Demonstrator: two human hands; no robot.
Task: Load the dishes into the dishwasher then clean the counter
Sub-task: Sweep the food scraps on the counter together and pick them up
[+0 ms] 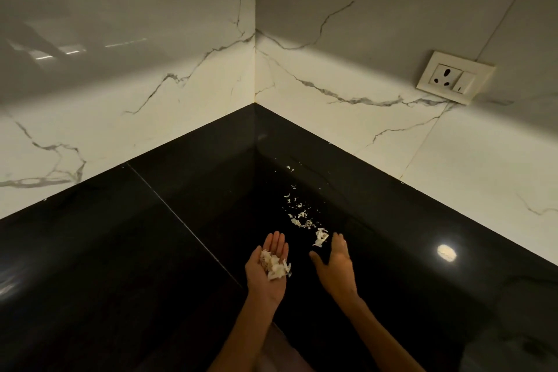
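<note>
My left hand (pixel 267 269), palm up with fingers straight, cups a heap of pale peelings (pixel 275 266). My right hand (pixel 336 263), released and flat, rests on the black counter (pixel 120 266) just right of it. More scattered scraps (pixel 302 217) lie beyond its fingertips, toward the marble-tiled corner (pixel 255 69).

A home kitchen: a glossy black stone counter (pixel 126 266) runs into a corner under white grey-veined marble wall tiles (pixel 317 75), with a cream wall socket-and-switch plate (pixel 453 77) above its right edge.
</note>
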